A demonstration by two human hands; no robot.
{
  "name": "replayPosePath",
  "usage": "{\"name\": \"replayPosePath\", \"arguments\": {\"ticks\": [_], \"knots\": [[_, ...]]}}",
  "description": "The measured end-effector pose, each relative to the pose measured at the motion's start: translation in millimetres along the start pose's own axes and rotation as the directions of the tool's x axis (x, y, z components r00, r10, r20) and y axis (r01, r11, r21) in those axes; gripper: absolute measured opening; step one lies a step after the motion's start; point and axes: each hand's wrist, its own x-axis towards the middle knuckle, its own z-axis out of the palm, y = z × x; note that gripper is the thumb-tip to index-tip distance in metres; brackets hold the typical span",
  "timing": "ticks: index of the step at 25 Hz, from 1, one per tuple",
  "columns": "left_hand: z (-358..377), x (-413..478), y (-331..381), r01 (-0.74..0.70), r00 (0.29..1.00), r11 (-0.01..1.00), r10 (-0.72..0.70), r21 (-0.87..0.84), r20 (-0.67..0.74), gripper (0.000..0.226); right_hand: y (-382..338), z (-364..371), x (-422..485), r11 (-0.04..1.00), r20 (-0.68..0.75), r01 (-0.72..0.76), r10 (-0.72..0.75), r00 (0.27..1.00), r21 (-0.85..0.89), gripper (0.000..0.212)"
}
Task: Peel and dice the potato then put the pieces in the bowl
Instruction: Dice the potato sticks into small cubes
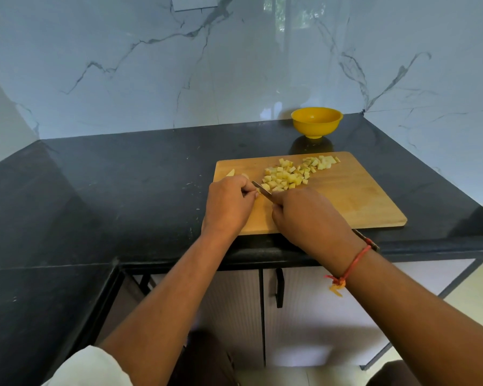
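Right hand (pixel 304 215) gripped the knife (pixel 261 188), blade pointing far-left across the board (pixel 354 196); left hand (pixel 229 207) pinched a potato piece (pixel 258 191)

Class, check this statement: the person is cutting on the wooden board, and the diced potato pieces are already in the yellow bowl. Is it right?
No. The diced potato pieces lie on the wooden board, not in the yellow bowl; the head view shows it.

Wall (pixel 234 65): glossy white marble, grey veins
Switch plate (pixel 194 1): white, top edge
Counter (pixel 95 190): black stone, L-shaped
Cabinet (pixel 304 316): pale doors, black handle (pixel 279 288)
Floor (pixel 474 302): pale tile
Light: window reflection (pixel 290 18) on wall
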Motion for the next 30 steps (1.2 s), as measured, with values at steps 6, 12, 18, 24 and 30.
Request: {"name": "replayPosePath", "arguments": {"ticks": [6, 12, 18, 24, 30], "knots": [[1, -2, 1, -0.006, 1.000, 1.000, 0.006, 0.006, -0.013, 0.005, 3, -2, 1, 0.995, 0.117, 0.002, 0.010, 0.993, -0.104, 0.031], [0, -3, 2, -0.031, 0.999, 0.999, 0.032, 0.022, -0.023, 0.007, 16, -9, -27, 0.986, -0.009, 0.041, -0.043, 0.999, -0.163, 0.041], [-2, -4, 2, 0.002, 1.000, 1.000, -0.002, -0.012, -0.025, 0.010, 9, -22, -26, 1.000, -0.088, -0.002, 0.001, 0.996, -0.015, 0.036], [-1, -4, 4, 0.014, 0.999, 1.000, -0.014, 0.015, -0.039, 0.011, -3, -15, -22, 1.000, -0.079, 0.016, -0.015, 0.997, 0.012, 0.035], [-1, -3, 1, 0.017, 0.999, 1.000, -0.017, 0.001, -0.050, 0.008, -8, -4, -16, 0.998, -0.007, -0.007, 0.007, 1.000, -0.057, 0.031]]}}
